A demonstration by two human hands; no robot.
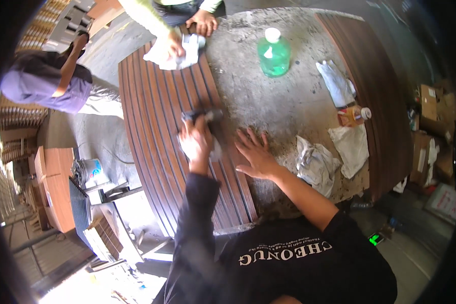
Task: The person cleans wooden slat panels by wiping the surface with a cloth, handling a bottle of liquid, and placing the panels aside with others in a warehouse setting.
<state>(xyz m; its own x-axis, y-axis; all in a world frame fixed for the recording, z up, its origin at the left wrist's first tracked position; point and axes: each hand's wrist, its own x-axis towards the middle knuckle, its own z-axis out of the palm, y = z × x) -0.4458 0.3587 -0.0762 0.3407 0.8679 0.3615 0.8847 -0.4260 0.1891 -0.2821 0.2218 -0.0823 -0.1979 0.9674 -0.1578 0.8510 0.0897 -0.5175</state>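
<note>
My left hand [196, 144], at the end of a dark sleeve, is closed on a small dark tool [202, 116] over a brown grooved panel [159, 137]. Blur hides the tool's exact kind. A whitish cloth [215, 152] shows under and beside that hand. With fingers spread, my right hand [257, 156] lies flat at the panel's right edge, on the stained worktable [243, 76], and holds nothing. At the panel's far end, another person's hand presses a white rag [185, 53], and their other hand [202, 23] rests close by.
A green bottle [274, 54] with a white cap stands on the far table. To the right lie an orange bottle [352, 116], a pale cloth [334, 83], crumpled rags [315, 164] and a second brown panel [375, 101]. Another person [50, 81] stands at far left, beyond a bucket [90, 172].
</note>
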